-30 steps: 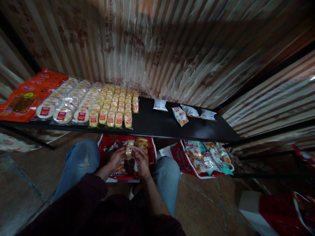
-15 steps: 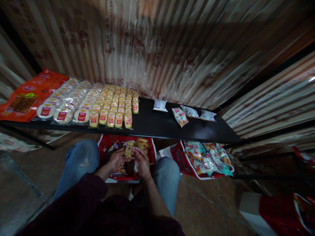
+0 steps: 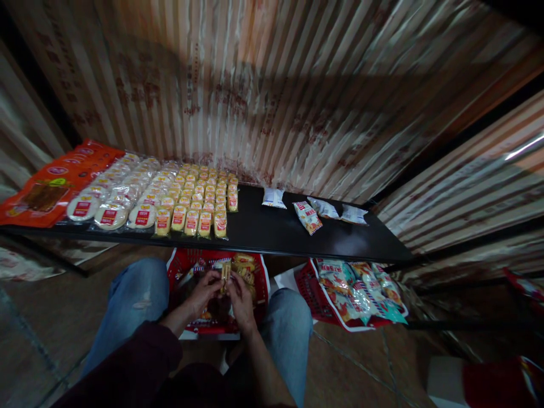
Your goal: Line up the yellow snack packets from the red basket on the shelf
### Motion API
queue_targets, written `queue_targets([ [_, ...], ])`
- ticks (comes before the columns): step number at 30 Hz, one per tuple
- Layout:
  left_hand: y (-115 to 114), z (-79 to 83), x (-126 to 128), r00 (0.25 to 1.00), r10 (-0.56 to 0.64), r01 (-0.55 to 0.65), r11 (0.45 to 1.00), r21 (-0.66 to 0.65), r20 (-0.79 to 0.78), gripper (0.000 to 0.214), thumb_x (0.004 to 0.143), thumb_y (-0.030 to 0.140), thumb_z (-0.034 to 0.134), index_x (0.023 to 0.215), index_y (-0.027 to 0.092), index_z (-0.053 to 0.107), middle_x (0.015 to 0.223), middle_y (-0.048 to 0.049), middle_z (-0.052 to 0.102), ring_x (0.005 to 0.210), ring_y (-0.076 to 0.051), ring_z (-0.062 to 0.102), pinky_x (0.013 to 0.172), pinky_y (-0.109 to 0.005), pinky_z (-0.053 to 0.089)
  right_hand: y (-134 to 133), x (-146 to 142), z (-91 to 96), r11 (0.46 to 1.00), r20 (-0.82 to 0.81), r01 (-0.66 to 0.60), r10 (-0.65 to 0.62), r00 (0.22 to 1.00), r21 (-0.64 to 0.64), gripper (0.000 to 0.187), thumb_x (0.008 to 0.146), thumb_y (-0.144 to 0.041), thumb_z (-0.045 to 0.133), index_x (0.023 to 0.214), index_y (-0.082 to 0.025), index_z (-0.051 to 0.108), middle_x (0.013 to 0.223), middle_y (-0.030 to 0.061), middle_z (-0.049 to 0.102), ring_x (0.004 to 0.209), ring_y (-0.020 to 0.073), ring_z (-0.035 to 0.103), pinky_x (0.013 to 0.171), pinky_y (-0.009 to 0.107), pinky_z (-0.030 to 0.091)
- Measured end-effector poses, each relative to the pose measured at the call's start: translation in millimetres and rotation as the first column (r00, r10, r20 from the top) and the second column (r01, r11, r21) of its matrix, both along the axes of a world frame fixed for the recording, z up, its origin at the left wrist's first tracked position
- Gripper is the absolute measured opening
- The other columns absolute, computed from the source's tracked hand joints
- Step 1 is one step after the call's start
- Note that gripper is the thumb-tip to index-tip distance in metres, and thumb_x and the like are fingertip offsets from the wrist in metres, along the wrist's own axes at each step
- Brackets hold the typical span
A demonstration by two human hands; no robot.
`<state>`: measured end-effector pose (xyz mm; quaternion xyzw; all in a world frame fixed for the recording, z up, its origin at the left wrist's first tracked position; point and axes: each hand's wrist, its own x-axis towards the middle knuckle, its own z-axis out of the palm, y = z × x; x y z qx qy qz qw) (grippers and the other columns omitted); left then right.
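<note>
My left hand and my right hand meet over a red basket between my knees. Pinched between the fingertips of both is a small yellow wrapped snack pack, held upright on edge. Beneath my hands the basket holds more yellow wrapped packs and other bagged snacks, partly hidden and dark. On the black shelf just beyond, yellow oblong packs with red labels stand in close rows. To their left lie rows of round white wrapped crackers.
Large orange bags lie at the shelf's left end. Several small white snack bags are on its right half. Below right, a second red basket is full of green-and-white bags. A striped, printed sheet hangs behind.
My view has tilted up slightly, so the shelf sits lower. The yellow pack has turned in my fingers from its broad face to a narrower side, still held by both hands.
</note>
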<state>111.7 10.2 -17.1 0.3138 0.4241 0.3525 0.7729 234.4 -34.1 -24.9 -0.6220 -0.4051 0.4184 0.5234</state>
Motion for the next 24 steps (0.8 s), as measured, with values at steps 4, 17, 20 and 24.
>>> queue_targets([
  [4, -1, -0.5, 0, 0.999, -0.015, 0.018, 0.998, 0.063, -0.044, 0.029, 0.062, 0.038, 0.075, 0.071, 0.018, 0.056, 0.070, 0.0028, 0.057, 0.064, -0.010, 0.052, 0.061, -0.021, 0.042, -2, 1, 6.4, 0.998, 0.106, -0.059, 0.059, 0.993, -0.006, 0.039, 0.082, -0.046, 0.056, 0.109, -0.020, 0.066, 0.102, 0.0056, 0.071, 0.096, 0.0223, 0.065, 0.087, 0.033, 0.049],
  [17, 2, 10.7, 2, 0.988, 0.000, 0.032, 0.977, 0.211, -0.154, 0.020, 0.069, 0.023, 0.067, 0.087, 0.017, 0.072, 0.095, -0.0044, 0.068, 0.075, -0.015, 0.056, 0.067, -0.023, 0.044, -1, 7, -8.0, 0.979, 0.066, 0.200, -0.197, 0.978, -0.030, 0.059, 0.079, -0.050, 0.059, 0.129, -0.020, 0.053, 0.127, 0.0104, 0.060, 0.120, 0.0252, 0.053, 0.103, 0.039, 0.038],
  [20, 1, 12.4, 5, 0.985, -0.013, 0.055, 0.969, 0.241, -0.172, 0.024, 0.070, 0.020, 0.065, 0.093, 0.018, 0.071, 0.103, -0.0059, 0.068, 0.076, -0.015, 0.057, 0.064, -0.023, 0.044, -1, 7, -5.3, 0.973, 0.072, 0.230, -0.228, 0.971, -0.021, 0.061, 0.080, -0.052, 0.056, 0.131, -0.019, 0.051, 0.127, 0.0112, 0.060, 0.118, 0.0248, 0.055, 0.102, 0.040, 0.039],
  [24, 0, 17.7, 10, 0.983, -0.014, 0.069, 0.952, 0.298, -0.182, 0.026, 0.072, 0.016, 0.061, 0.095, 0.020, 0.071, 0.112, -0.0069, 0.066, 0.088, -0.018, 0.058, 0.076, -0.026, 0.046, 1, 8, 0.8, 0.965, 0.126, 0.261, -0.260, 0.957, 0.005, 0.059, 0.080, -0.055, 0.054, 0.123, -0.015, 0.057, 0.125, 0.0138, 0.060, 0.119, 0.0259, 0.053, 0.104, 0.040, 0.037],
])
